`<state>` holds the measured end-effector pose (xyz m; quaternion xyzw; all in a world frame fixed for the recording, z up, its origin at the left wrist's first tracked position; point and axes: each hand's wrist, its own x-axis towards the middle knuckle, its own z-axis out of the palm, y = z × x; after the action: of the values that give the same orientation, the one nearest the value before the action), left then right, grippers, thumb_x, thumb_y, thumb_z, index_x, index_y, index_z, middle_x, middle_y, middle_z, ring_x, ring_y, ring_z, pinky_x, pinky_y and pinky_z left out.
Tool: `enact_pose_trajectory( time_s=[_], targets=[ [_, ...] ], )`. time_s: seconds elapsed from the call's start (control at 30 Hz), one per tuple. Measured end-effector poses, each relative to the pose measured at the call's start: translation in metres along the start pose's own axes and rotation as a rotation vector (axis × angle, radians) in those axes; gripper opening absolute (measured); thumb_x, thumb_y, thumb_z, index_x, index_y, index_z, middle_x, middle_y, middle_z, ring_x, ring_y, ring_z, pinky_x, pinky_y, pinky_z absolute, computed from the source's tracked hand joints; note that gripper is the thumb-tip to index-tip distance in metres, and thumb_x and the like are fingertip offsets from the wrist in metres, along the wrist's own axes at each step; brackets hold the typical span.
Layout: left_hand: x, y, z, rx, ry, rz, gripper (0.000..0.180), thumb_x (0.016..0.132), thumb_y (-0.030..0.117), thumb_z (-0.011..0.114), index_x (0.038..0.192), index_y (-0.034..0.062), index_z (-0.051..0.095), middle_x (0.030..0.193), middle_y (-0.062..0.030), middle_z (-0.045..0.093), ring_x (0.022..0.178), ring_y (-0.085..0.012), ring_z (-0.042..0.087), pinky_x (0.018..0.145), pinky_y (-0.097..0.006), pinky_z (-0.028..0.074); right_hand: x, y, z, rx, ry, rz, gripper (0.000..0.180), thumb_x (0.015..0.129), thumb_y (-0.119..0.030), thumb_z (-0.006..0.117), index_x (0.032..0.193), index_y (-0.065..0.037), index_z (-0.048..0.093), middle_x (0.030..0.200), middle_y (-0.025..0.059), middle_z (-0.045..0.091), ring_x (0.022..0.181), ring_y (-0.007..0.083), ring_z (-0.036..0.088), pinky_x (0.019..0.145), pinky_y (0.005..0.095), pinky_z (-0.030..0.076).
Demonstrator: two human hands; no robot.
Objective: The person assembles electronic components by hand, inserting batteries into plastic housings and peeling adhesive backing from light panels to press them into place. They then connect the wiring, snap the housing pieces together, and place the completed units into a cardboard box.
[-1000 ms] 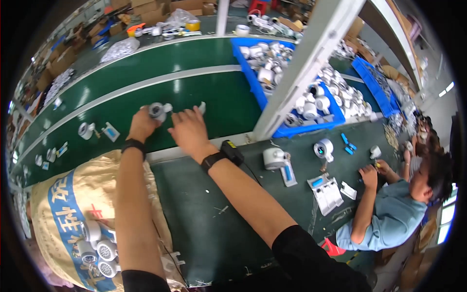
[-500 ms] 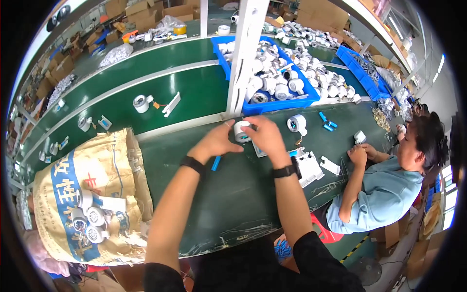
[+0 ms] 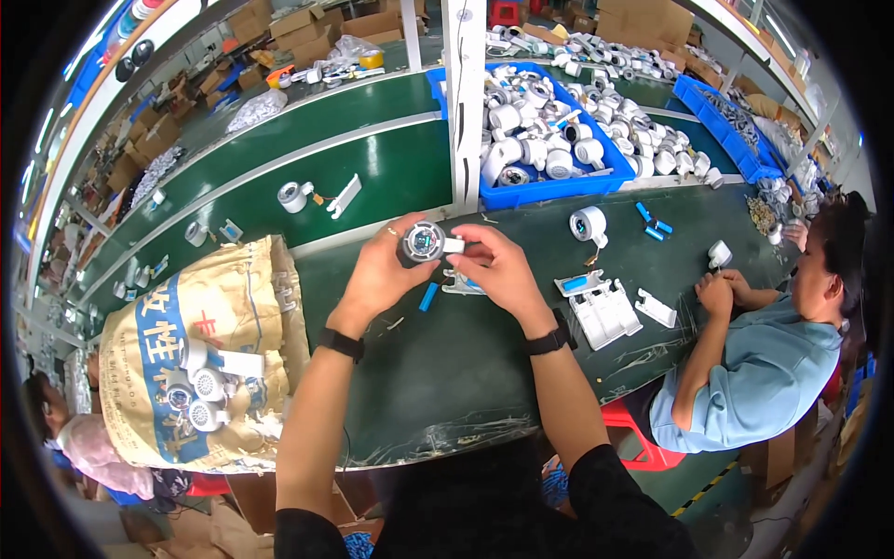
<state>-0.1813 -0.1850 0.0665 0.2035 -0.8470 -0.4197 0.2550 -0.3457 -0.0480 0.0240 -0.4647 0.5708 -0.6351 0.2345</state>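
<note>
Both hands are raised over the dark green workbench point(image 3: 447, 373), holding a round white housing point(image 3: 426, 241) between them. Its open dark-ringed face, with small bluish parts inside, is turned up toward me. My left hand point(image 3: 380, 279) grips its left rim with thumb and fingers. On the other side, my right hand point(image 3: 503, 270) pinches the short white arm that juts from the housing. Just below, a white flat part point(image 3: 461, 282) lies on the bench, partly hidden by my right hand. A blue cylindrical battery point(image 3: 428, 296) rests to its left.
Right of my hands lie another round housing point(image 3: 587, 224), a white tray-like part point(image 3: 605, 312) and several blue batteries point(image 3: 655, 222). A blue crate point(image 3: 559, 193) heaped with white housings stands beyond. A printed sack point(image 3: 140, 373) bears parts at left. A co-worker point(image 3: 754, 363) sits right.
The housing has moved left and toward me, and its open face has turned upward. My right hand has shifted from its top to its side arm, exposing the flat part below.
</note>
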Motion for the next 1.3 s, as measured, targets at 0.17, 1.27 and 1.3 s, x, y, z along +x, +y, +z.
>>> enact_pose_trajectory(
  time_s=[0.17, 1.27, 1.3],
  targets=[
    [-0.016, 0.008, -0.015, 0.055, 0.042, 0.010, 0.067, 0.078, 0.010, 0.085, 0.139, 0.0053, 0.057, 0.127, -0.0109, 0.067, 0.112, -0.0187, 0.067, 0.094, -0.034, 0.058, -0.005, -0.003, 0.013, -0.099, 0.017, -0.086, 0.043, 0.086, -0.010, 0.082, 0.125, -0.004, 0.064, 0.119, 0.0083, 0.068, 0.103, 0.0167, 0.068, 0.091, 0.0318, 0.054],
    [0.007, 0.015, -0.072, 0.251, 0.259, 0.000, 0.064, 0.078, 0.025, 0.087, 0.130, -0.0018, 0.060, 0.111, -0.0162, 0.074, 0.101, -0.0222, 0.073, 0.088, -0.033, 0.058, 0.040, -0.019, 0.042, -0.397, 0.219, -0.410, 0.020, 0.082, -0.007, 0.082, 0.093, -0.001, 0.066, 0.090, 0.0121, 0.071, 0.081, 0.0239, 0.071, 0.071, 0.0335, 0.055],
    [0.015, 0.011, -0.078, 0.282, 0.265, 0.002, 0.064, 0.078, 0.026, 0.087, 0.129, -0.0016, 0.061, 0.110, -0.0162, 0.074, 0.102, -0.0231, 0.073, 0.089, -0.033, 0.057, 0.051, -0.020, 0.047, -0.431, 0.236, -0.434, 0.020, 0.083, -0.007, 0.081, 0.093, -0.001, 0.065, 0.089, 0.0130, 0.070, 0.079, 0.0272, 0.070, 0.069, 0.0354, 0.055]
  ],
)
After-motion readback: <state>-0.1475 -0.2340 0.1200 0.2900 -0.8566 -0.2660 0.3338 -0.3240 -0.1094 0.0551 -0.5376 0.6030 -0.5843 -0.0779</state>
